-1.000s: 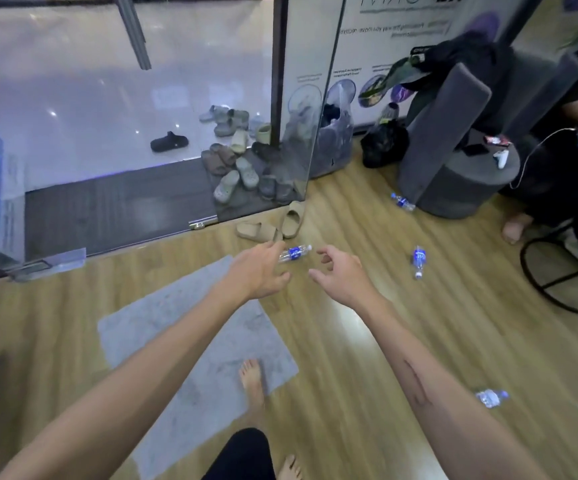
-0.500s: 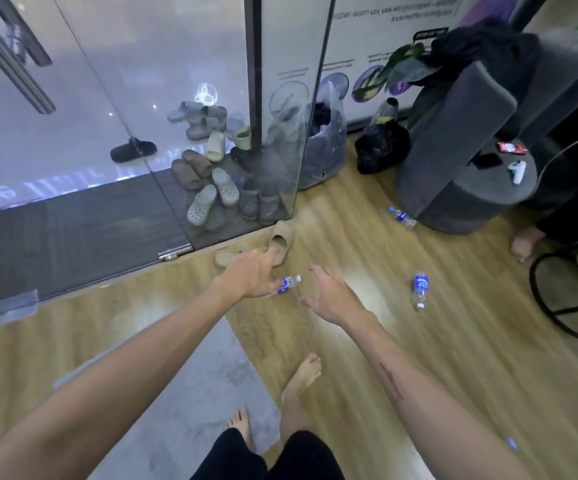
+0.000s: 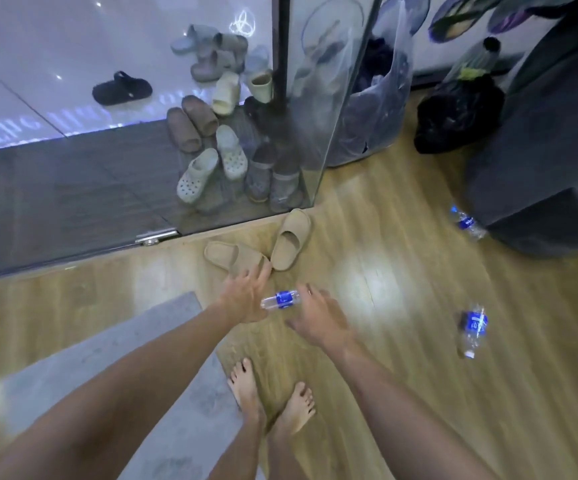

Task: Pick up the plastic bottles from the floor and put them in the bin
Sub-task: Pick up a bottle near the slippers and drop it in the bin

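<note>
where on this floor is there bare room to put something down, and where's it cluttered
Bare wood lies between the right hand and the crushed bottle, around the light glare. Crowded: tan slides beyond the left hand, and the shoe pile behind the glass.

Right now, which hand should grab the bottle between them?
Probably the right hand. Its fingers already reach over the cap end of the bottle, while the left hand lies open beside the other end, over the tan slipper.
</note>
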